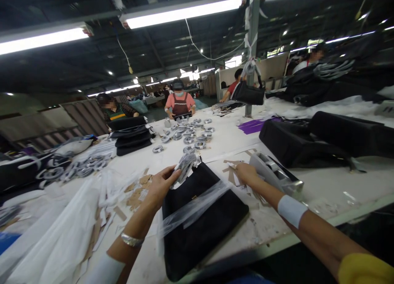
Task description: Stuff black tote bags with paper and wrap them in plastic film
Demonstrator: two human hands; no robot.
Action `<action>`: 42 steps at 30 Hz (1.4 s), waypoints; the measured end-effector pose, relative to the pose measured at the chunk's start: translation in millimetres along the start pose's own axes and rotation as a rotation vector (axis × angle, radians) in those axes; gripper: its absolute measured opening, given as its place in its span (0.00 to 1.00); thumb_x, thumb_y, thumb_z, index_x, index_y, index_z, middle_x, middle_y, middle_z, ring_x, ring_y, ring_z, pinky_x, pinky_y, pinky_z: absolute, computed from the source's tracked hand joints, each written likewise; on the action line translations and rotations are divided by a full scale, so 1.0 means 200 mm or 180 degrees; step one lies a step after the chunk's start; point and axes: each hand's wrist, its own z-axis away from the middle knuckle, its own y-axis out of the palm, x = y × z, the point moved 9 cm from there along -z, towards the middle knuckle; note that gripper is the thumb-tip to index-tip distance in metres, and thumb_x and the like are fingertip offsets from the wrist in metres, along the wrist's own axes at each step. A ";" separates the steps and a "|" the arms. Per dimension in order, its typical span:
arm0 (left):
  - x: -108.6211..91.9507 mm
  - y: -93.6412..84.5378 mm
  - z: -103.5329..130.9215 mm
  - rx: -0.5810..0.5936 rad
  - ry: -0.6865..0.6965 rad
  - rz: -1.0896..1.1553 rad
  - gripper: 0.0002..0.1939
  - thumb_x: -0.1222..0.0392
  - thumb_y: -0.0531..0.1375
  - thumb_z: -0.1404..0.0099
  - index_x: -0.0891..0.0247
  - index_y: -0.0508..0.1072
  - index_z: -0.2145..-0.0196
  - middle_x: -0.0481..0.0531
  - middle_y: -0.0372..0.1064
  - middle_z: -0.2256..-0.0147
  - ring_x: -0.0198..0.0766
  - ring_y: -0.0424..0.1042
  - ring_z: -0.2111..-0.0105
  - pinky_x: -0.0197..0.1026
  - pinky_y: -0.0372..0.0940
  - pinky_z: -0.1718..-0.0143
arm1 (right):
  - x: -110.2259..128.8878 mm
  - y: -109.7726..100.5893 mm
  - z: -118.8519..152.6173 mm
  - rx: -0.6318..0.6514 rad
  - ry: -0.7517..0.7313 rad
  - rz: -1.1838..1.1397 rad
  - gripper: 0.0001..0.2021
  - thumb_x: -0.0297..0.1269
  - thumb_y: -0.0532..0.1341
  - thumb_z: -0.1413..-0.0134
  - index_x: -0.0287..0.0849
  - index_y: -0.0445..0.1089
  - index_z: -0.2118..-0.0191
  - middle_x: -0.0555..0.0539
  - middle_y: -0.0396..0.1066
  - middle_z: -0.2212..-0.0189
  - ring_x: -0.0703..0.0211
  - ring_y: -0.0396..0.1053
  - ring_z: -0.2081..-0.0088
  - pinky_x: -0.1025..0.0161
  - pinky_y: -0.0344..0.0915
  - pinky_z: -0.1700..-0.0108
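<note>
Head view: grey strap coil (pixel 185 167) is gripped in L hand (pixel 163 183) at top of black bag (pixel 192 234), laid by near edge of table (pixel 326 181) w/ clear film (pixel 200 202) across. R hand (pixel 246 174) is placed at card strips (pixel 231 174), poss. pinched; grip can't be told.

This is looking like a factory workshop for bags: long white fluorescent tube lights (pixel 184 14) are hanging beneath a dark metal-framed roof, several workers, one in a pink top and brown apron (pixel 180 105), are occupying the floor, and a broad white counter (pixel 227 150) is carrying stacked black fabric bags (pixel 131 137) and many coiled grey straps (pixel 177 135).
</note>
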 end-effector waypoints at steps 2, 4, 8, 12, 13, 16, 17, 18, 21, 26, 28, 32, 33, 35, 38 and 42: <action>-0.01 -0.01 0.00 -0.0034 -0.0003 0.0002 0.27 0.44 0.69 0.46 0.62 0.78 0.53 0.53 0.78 0.56 0.49 0.74 0.53 0.44 0.67 0.52 | 0.05 -0.04 0.00 0.0047 -0.0002 0.0157 0.10 0.42 0.63 0.39 0.40 0.74 0.59 0.42 0.73 0.57 0.52 0.70 0.54 0.53 0.67 0.52; 0.00 -0.01 -0.01 -0.0033 -0.0015 0.0063 0.26 0.44 0.68 0.45 0.62 0.78 0.53 0.54 0.78 0.57 0.49 0.74 0.53 0.45 0.66 0.51 | 0.14 -0.07 0.03 0.0107 -0.0115 0.0133 0.08 0.41 0.65 0.44 0.41 0.76 0.66 0.41 0.76 0.62 0.48 0.71 0.54 0.56 0.65 0.53; 0.02 -0.01 -0.05 0.0050 -0.0028 0.0358 0.26 0.44 0.68 0.45 0.64 0.79 0.54 0.55 0.78 0.57 0.50 0.74 0.53 0.46 0.66 0.50 | 0.43 0.02 0.20 0.0557 -0.0498 -0.0271 0.14 0.49 0.62 0.45 0.45 0.80 0.62 0.48 0.77 0.72 0.52 0.74 0.66 0.62 0.65 0.64; 0.02 0.00 -0.06 0.0090 -0.0045 0.0458 0.27 0.44 0.69 0.46 0.64 0.79 0.54 0.56 0.79 0.58 0.50 0.74 0.54 0.47 0.66 0.50 | 0.66 0.21 0.38 0.1244 -0.0448 -0.1344 0.16 0.51 0.65 0.50 0.44 0.81 0.64 0.50 0.74 0.78 0.60 0.67 0.77 0.65 0.60 0.76; 0.01 0.01 -0.05 0.0115 -0.0035 0.0426 0.27 0.44 0.69 0.46 0.64 0.79 0.54 0.56 0.78 0.58 0.50 0.74 0.53 0.47 0.66 0.50 | 0.70 0.25 0.40 0.1315 -0.0391 -0.1623 0.15 0.49 0.67 0.52 0.43 0.81 0.65 0.50 0.73 0.79 0.61 0.66 0.78 0.66 0.59 0.77; -0.03 0.06 -0.01 0.0266 0.0013 0.0262 0.27 0.45 0.68 0.44 0.64 0.78 0.52 0.55 0.78 0.56 0.50 0.74 0.52 0.48 0.65 0.47 | 0.77 0.37 0.39 0.1302 -0.0282 -0.2076 0.13 0.47 0.70 0.57 0.43 0.81 0.67 0.52 0.71 0.80 0.63 0.63 0.79 0.67 0.57 0.77; -0.04 0.07 0.01 0.0331 0.0056 0.0182 0.26 0.45 0.67 0.43 0.64 0.77 0.51 0.55 0.78 0.55 0.50 0.73 0.51 0.49 0.64 0.46 | 0.79 0.40 0.38 0.1293 -0.0252 -0.2180 0.13 0.47 0.70 0.57 0.43 0.81 0.67 0.53 0.70 0.81 0.64 0.62 0.79 0.67 0.56 0.77; -0.05 0.09 0.03 0.0391 0.0124 0.0100 0.26 0.46 0.67 0.42 0.63 0.78 0.51 0.54 0.78 0.54 0.50 0.73 0.51 0.48 0.64 0.46 | 0.80 0.44 0.37 0.1290 -0.0215 -0.2312 0.13 0.46 0.71 0.58 0.43 0.81 0.67 0.54 0.69 0.81 0.65 0.60 0.79 0.67 0.56 0.77; -0.09 0.11 0.06 0.0500 0.0328 -0.0082 0.23 0.48 0.65 0.40 0.62 0.78 0.51 0.53 0.77 0.53 0.49 0.73 0.50 0.47 0.63 0.45 | 0.85 0.52 0.36 0.1389 -0.0103 -0.2756 0.13 0.46 0.72 0.59 0.42 0.80 0.70 0.55 0.65 0.83 0.67 0.56 0.79 0.67 0.55 0.75; -0.11 0.08 0.06 0.0460 0.0548 -0.0409 0.21 0.49 0.63 0.38 0.60 0.77 0.50 0.51 0.76 0.52 0.51 0.73 0.49 0.49 0.64 0.45 | 0.93 0.55 0.46 0.2064 0.0028 -0.3337 0.13 0.44 0.71 0.58 0.41 0.78 0.69 0.51 0.71 0.77 0.64 0.62 0.75 0.66 0.59 0.71; -0.12 0.07 0.07 0.0421 0.0717 -0.0643 0.19 0.51 0.62 0.37 0.59 0.78 0.50 0.50 0.76 0.51 0.51 0.73 0.49 0.50 0.64 0.44 | 0.94 0.54 0.49 0.2207 0.0184 -0.3482 0.14 0.45 0.71 0.57 0.42 0.79 0.65 0.48 0.75 0.69 0.60 0.68 0.69 0.64 0.63 0.66; -0.11 0.06 0.07 0.0281 0.0819 -0.0933 0.19 0.51 0.63 0.37 0.58 0.78 0.50 0.51 0.76 0.51 0.52 0.72 0.48 0.53 0.62 0.42 | 0.89 0.55 0.50 0.1964 0.0657 -0.3633 0.16 0.47 0.71 0.55 0.42 0.79 0.63 0.48 0.77 0.65 0.59 0.71 0.65 0.66 0.64 0.66; -0.10 0.07 0.08 0.0264 0.0821 -0.0973 0.19 0.51 0.63 0.38 0.58 0.78 0.51 0.51 0.75 0.50 0.53 0.72 0.47 0.54 0.62 0.42 | 0.88 0.55 0.50 0.1862 0.0721 -0.3639 0.16 0.47 0.71 0.55 0.42 0.79 0.63 0.48 0.77 0.66 0.59 0.71 0.66 0.66 0.63 0.67; -0.09 0.08 0.08 0.0221 0.0821 -0.1012 0.18 0.51 0.63 0.37 0.57 0.78 0.51 0.52 0.75 0.50 0.53 0.71 0.46 0.55 0.61 0.41 | 0.87 0.56 0.50 0.1712 0.0775 -0.3646 0.15 0.47 0.71 0.55 0.43 0.79 0.63 0.49 0.78 0.66 0.59 0.71 0.66 0.66 0.62 0.67; -0.05 0.07 0.07 0.0021 0.0626 -0.0702 0.30 0.52 0.66 0.40 0.56 0.69 0.41 0.56 0.74 0.48 0.50 0.74 0.50 0.54 0.65 0.45 | 0.86 0.57 0.51 0.1589 0.0851 -0.3673 0.15 0.46 0.72 0.55 0.43 0.80 0.64 0.48 0.78 0.66 0.57 0.72 0.66 0.64 0.63 0.66; 0.03 0.08 0.06 0.0122 0.0139 0.0205 0.43 0.52 0.69 0.44 0.59 0.58 0.35 0.61 0.70 0.46 0.43 0.75 0.58 0.46 0.69 0.54 | 0.87 0.57 0.52 0.1672 0.0786 -0.3572 0.15 0.47 0.72 0.55 0.42 0.80 0.64 0.47 0.79 0.66 0.56 0.73 0.65 0.64 0.64 0.66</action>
